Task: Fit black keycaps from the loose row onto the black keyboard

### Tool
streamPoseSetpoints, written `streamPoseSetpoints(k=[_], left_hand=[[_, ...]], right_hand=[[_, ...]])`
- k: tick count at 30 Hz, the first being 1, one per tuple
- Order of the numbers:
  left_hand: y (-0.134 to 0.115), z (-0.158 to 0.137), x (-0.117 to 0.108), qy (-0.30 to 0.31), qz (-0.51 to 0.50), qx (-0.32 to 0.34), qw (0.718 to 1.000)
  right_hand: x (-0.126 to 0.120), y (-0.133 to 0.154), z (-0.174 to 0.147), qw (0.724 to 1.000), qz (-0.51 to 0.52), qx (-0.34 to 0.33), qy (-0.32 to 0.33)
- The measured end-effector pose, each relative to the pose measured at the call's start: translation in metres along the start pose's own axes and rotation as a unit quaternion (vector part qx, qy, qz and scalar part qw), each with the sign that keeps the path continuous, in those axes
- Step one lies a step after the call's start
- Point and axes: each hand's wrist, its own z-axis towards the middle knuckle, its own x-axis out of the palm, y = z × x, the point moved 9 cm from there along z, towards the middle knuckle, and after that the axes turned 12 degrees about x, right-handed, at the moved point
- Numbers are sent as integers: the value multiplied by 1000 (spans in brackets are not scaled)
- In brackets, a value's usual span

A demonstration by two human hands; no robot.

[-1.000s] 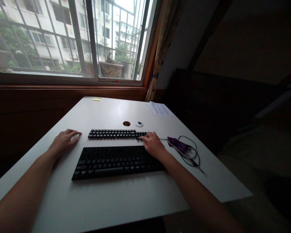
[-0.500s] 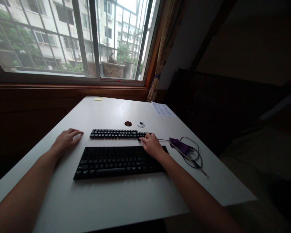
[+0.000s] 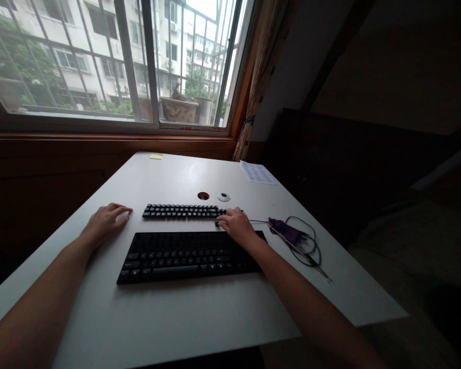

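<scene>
The right hand (image 3: 236, 224) is the near one

The big white surface (image 3: 169, 318) holds everything I can see here. On it lies the black keyboard (image 3: 176, 256), long from left to right, with the right arm crossing over its right end. Just past its far edge is a band of black keycaps (image 3: 180, 211). The band runs left to right too, side by side with the keyboard, with a strip of white between them.

The left hand (image 3: 106, 220) rests on the surface, a little way off the band's left end. Its fingers are loosely curled, with a gap by the thumb, and I see nothing in them.

The right hand sits over the band's right end, palm down, and hides part of it. Its fingers are bunched close together. I can't make out whether they pinch anything. At its thumb tip, on the near side of the band, is one small black piece (image 3: 217, 223). It is too tiny to see which way it points.
</scene>
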Motion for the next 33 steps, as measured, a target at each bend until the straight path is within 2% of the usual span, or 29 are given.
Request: streamPoseSetpoints(k=[8, 13, 19, 26, 33], left_hand=[[4, 0, 7, 24, 11, 7, 1000], [6, -1, 7, 21, 15, 6, 1000], [7, 0, 9, 19, 20, 16, 999], [7, -2, 8, 14, 16, 11, 1000], [7, -2, 6, 9, 1, 1, 1000]], right_hand=[[3, 8, 3, 1000, -6, -27, 11], [-5, -1, -3, 999, 39, -28, 9], [-28, -38, -29, 991, 122, -43, 11], [-31, -89, -74, 986, 154, -56, 33], [-24, -102, -88, 986, 152, -43, 59]])
